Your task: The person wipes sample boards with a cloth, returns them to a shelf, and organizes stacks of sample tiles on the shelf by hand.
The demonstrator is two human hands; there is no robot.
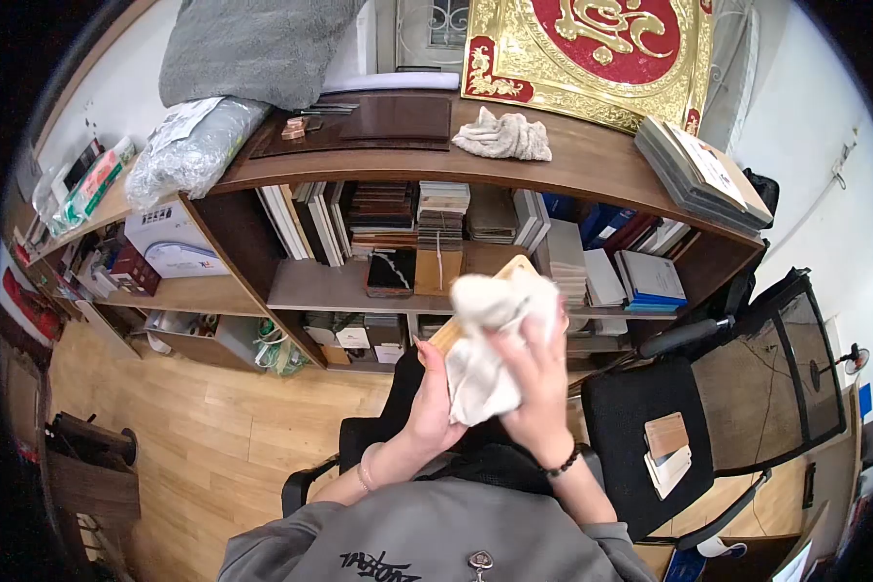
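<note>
A light wood-coloured board (443,337), tilted, is held up in front of my body. My left hand (429,403) grips its lower left edge, thumb along the side. A crumpled white cloth (482,376) covers most of its face. My right hand (533,383), somewhat blurred, presses the cloth against the board with its fingers over the fabric. The board's upper corner and left edge show beyond the cloth; the rest is hidden.
Ahead stands a wooden shelf unit (592,145) filled with stacked sample boards and books. On its top lie another crumpled cloth (502,136), a dark brown panel (398,121) and a gold-and-red framed panel (592,58). At right, a black chair (616,427) holds small sample pieces (665,436).
</note>
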